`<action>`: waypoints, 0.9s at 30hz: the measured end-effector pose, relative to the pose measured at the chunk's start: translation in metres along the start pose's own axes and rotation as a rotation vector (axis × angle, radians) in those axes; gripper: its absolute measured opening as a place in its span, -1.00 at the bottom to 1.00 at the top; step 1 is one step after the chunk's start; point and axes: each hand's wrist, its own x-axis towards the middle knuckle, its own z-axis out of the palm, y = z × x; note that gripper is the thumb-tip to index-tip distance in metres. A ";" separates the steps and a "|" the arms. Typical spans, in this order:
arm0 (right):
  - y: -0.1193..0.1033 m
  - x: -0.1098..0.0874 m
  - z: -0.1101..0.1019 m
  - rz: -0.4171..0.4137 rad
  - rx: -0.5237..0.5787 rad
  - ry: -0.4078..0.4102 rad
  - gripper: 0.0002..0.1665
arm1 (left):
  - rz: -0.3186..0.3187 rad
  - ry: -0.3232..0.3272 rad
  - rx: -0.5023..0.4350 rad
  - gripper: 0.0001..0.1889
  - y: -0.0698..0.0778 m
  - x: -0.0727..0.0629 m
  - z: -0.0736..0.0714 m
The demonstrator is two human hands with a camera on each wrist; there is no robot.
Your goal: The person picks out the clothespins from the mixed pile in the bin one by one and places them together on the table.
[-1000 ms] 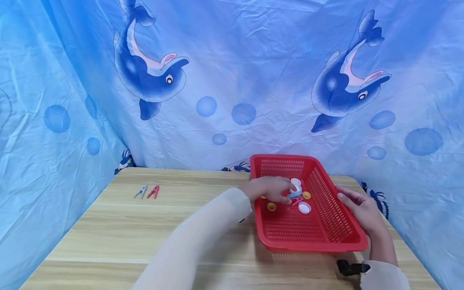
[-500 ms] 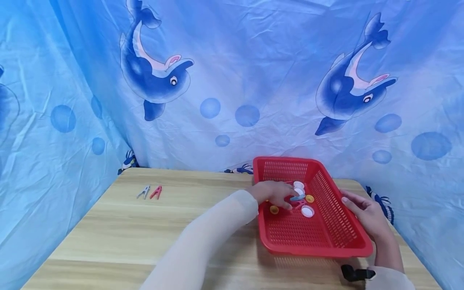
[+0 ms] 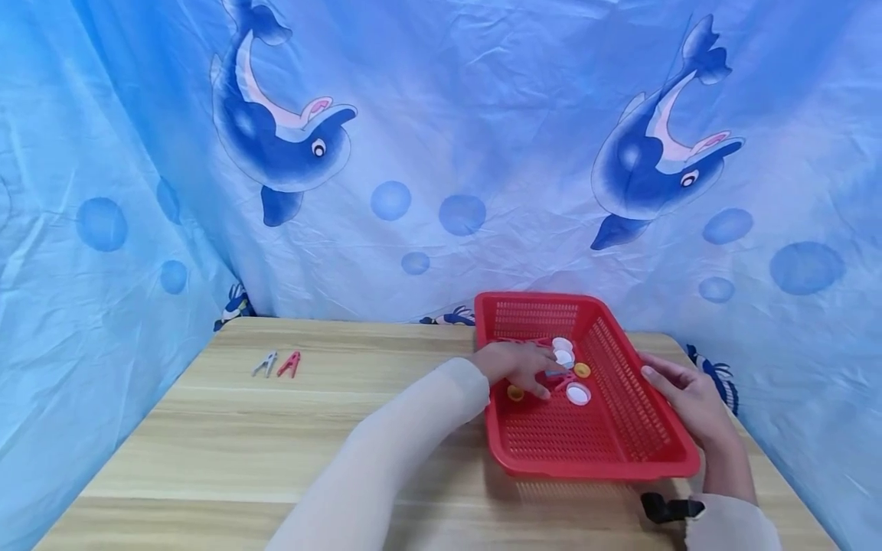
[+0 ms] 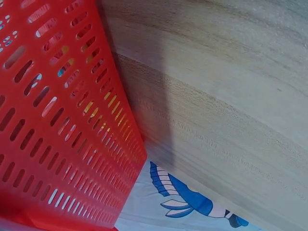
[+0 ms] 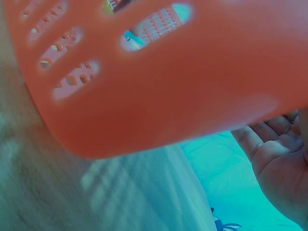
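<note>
head: left hand (image 3: 518, 366) hides blue clip (image 3: 557, 373) more

Compared with 1 second ago, the left hand (image 3: 522, 369) has moved a little toward the near side of the red basket (image 3: 572, 470), and its thumb and fingers lie lower among the small pieces there. The light blue clip (image 3: 568, 366), which was plainly seen beside the fingertips, is now mostly covered by them, and 1 yellow cap at the left wall, visible before, has become hidden behind the hand. Some pink pieces (image 3: 527, 341), covered before, now show above the back of the hand, while the sleeve (image 3: 413, 428) has advanced slightly to the right.
</note>
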 end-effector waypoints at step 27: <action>0.002 0.003 0.000 -0.072 -0.016 0.022 -0.14 | 0.032 -0.032 -0.005 -0.07 0.003 -0.004 -0.003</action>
